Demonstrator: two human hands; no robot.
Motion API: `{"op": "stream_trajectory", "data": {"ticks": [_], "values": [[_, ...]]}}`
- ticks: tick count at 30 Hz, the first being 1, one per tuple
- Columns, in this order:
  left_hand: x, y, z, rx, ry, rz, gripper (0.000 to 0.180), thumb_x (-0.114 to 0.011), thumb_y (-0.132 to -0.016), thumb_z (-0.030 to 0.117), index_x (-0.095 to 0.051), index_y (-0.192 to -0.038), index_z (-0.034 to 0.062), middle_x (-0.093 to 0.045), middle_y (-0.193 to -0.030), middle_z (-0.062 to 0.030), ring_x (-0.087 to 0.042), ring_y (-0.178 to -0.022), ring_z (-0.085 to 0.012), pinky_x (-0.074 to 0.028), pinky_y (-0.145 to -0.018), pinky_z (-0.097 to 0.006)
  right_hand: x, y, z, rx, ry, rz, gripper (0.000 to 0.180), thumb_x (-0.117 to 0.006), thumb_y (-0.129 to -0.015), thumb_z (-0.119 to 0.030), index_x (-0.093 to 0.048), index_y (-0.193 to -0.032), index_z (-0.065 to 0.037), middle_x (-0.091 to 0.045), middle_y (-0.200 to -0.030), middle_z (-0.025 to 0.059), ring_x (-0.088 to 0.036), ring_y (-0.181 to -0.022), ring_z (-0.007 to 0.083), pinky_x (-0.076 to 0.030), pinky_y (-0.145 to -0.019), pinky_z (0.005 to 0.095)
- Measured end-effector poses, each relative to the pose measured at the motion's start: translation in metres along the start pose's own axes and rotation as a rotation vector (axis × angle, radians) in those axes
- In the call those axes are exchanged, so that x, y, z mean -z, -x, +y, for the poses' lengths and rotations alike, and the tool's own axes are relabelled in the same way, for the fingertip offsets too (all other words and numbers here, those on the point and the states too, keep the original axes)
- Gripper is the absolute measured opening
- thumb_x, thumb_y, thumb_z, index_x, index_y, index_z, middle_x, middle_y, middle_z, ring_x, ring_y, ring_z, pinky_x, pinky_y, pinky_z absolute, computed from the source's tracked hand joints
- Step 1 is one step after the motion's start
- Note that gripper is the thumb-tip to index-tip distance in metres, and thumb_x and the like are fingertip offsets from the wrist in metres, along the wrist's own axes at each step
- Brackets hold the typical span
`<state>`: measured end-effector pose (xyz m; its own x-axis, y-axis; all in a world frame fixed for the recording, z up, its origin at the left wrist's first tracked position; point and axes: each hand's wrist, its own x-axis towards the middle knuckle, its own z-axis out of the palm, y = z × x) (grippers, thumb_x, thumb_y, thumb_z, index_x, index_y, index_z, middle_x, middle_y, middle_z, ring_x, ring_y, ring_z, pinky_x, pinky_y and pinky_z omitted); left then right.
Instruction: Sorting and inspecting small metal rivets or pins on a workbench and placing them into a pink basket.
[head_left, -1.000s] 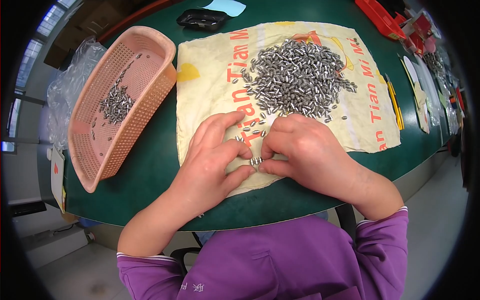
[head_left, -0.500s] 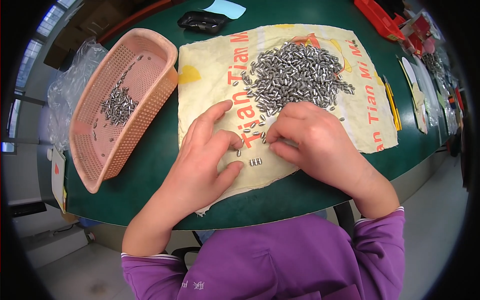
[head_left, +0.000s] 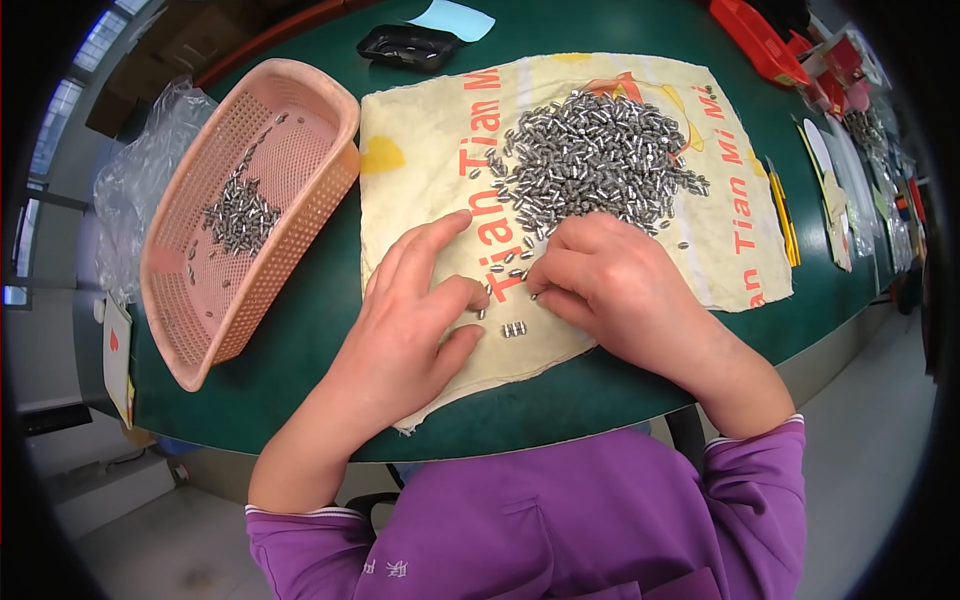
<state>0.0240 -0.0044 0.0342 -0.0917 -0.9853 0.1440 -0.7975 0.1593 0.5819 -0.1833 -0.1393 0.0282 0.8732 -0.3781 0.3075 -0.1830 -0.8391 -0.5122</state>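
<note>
Hundreds of small grey metal pins (head_left: 590,150) lie heaped on the yellow printed cloth (head_left: 420,150) spread over the green table (head_left: 300,330). A short row of three or four aligned pins (head_left: 513,328) sits apart on the cloth's near part, between my two hands and touching neither. A few loose pins (head_left: 510,262) lie scattered just beyond my fingertips.

My left hand (head_left: 415,320) rests palm down on the cloth, fingers spread and slack, thumb angled toward the row; it grips nothing, though one pin lies at the thumb tip. My right hand (head_left: 610,285) is curled, knuckles up, fingertips pressed down at the heap's near edge. Whether a pin is pinched beneath them I cannot tell.

Judgement: sorting goes best if I draw only a few pins out at a time, keep them flat and parallel, and steady the cloth with the left palm so the row stays true.

To the left, well apart, stands a pink perforated basket (head_left: 300,120) holding a small cluster of pins (head_left: 240,212).
</note>
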Motion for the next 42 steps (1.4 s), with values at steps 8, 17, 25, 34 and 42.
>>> {"op": "stream_trajectory", "data": {"ticks": [8, 17, 25, 34, 42], "values": [[-0.006, 0.0, -0.002, -0.006, -0.016, 0.03, 0.027, -0.081, -0.074, 0.002, -0.068, -0.096, 0.0067, -0.046, -0.153, -0.0195, -0.044, -0.141, -0.0412, -0.038, -0.114, -0.049, 0.003, 0.001, 0.0, 0.036, -0.147, -0.108, 0.009, -0.073, -0.08, -0.006, -0.07, -0.089, -0.007, -0.061, -0.089, 0.0092, -0.063, -0.089, 0.0311, -0.053, -0.075, 0.0433], [-0.007, 0.001, -0.002, -0.012, 0.058, 0.01, 0.026, -0.083, -0.072, 0.002, -0.068, -0.092, 0.0059, -0.048, -0.152, -0.0193, -0.043, -0.142, -0.0406, -0.036, -0.116, -0.048, 0.001, 0.0, -0.004, 0.018, -0.154, -0.092, 0.01, -0.073, -0.081, -0.007, -0.067, -0.089, -0.006, -0.062, -0.091, 0.0093, -0.063, -0.092, 0.0318, -0.054, -0.078, 0.0434], [-0.011, 0.0, 0.0, -0.025, 0.102, -0.009, 0.027, -0.084, -0.071, 0.002, -0.068, -0.092, 0.0058, -0.048, -0.152, -0.0186, -0.043, -0.142, -0.0402, -0.035, -0.116, -0.048, 0.0, 0.001, -0.001, 0.002, -0.101, -0.049, 0.01, -0.073, -0.082, -0.007, -0.067, -0.088, -0.006, -0.062, -0.09, 0.0096, -0.064, -0.089, 0.0313, -0.054, -0.076, 0.0429], [-0.008, 0.0, 0.001, -0.001, 0.1, 0.063, 0.029, -0.082, -0.076, 0.004, -0.064, -0.099, 0.0063, -0.046, -0.15, -0.0212, -0.044, -0.139, -0.0435, -0.039, -0.112, -0.05, -0.004, -0.004, 0.005, 0.001, 0.002, 0.068, 0.011, -0.073, -0.082, -0.007, -0.068, -0.091, -0.006, -0.061, -0.088, 0.0089, -0.063, -0.086, 0.0309, -0.054, -0.075, 0.042], [-0.004, 0.0, -0.001, 0.0, -0.048, 0.078, 0.025, -0.076, -0.079, 0.001, -0.067, -0.1, 0.0075, -0.045, -0.152, -0.0206, -0.042, -0.141, -0.0423, -0.038, -0.114, -0.049, -0.003, -0.001, 0.005, 0.016, 0.007, 0.035, 0.009, -0.073, -0.083, -0.009, -0.069, -0.091, -0.007, -0.061, -0.089, 0.0093, -0.062, -0.088, 0.0307, -0.053, -0.076, 0.0429]]}}
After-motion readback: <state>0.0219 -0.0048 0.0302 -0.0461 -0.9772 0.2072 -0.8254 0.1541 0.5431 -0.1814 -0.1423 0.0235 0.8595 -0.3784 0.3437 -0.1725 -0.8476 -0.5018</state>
